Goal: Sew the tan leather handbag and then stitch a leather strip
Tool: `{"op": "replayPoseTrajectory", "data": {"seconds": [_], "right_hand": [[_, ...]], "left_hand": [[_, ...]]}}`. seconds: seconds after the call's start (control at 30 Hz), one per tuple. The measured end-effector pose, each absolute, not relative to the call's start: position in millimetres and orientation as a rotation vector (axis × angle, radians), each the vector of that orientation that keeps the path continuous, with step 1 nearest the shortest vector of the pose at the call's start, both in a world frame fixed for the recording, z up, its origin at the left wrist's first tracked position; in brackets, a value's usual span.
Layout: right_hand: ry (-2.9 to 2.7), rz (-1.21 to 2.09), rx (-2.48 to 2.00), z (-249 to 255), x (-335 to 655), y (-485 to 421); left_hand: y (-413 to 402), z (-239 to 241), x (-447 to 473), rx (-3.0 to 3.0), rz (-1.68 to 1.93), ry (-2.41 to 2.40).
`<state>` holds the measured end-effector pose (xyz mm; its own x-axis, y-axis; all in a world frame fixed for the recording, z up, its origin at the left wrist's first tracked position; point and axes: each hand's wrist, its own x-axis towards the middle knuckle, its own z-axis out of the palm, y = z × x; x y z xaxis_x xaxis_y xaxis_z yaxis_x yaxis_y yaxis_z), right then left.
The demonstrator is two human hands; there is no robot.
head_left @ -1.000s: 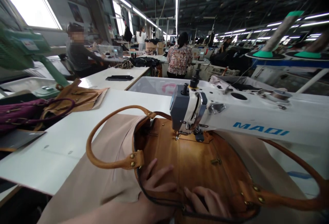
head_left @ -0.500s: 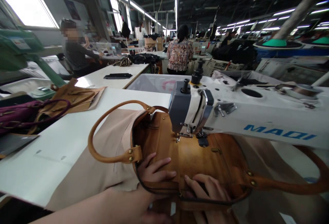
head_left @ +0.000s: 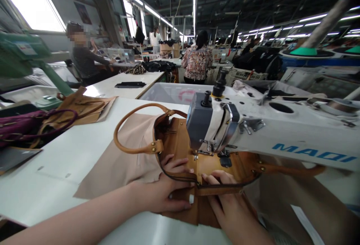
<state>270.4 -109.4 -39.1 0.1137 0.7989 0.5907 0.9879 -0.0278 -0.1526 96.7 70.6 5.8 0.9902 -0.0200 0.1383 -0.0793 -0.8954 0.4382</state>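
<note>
**Both hands on a tan leather bag under the sewing head**

Low in the middle of the frame, the left hand grips the zipped rim of the tan leather handbag: fingers curled over the edge into the opening, thumb pressed on the outside. Just beside it, the right hand lies flat on the same rim, fingers together and pointing up toward the needle. The bag sits at centre frame on a beige fabric sheet, its looped tan handle arching to the left.

Directly above the fingers, the white sewing machine marked MAQI reaches in from the right, its grey head hiding the bag's middle. On the white worktable, at left, lie a second tan bag and a purple bag. Seated workers fill the upper background.
</note>
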Motion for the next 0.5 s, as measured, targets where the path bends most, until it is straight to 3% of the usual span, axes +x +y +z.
{"op": "replayPoseTrajectory", "data": {"seconds": [0.37,0.5], "right_hand": [[-1.607,-0.452,-2.051,-28,273,-90],[-1.602,-0.764,-1.873,-8,257,-96]], "left_hand": [[90,6,122,2.64,0.202,-0.044],[89,6,121,2.633,0.196,-0.001]]}}
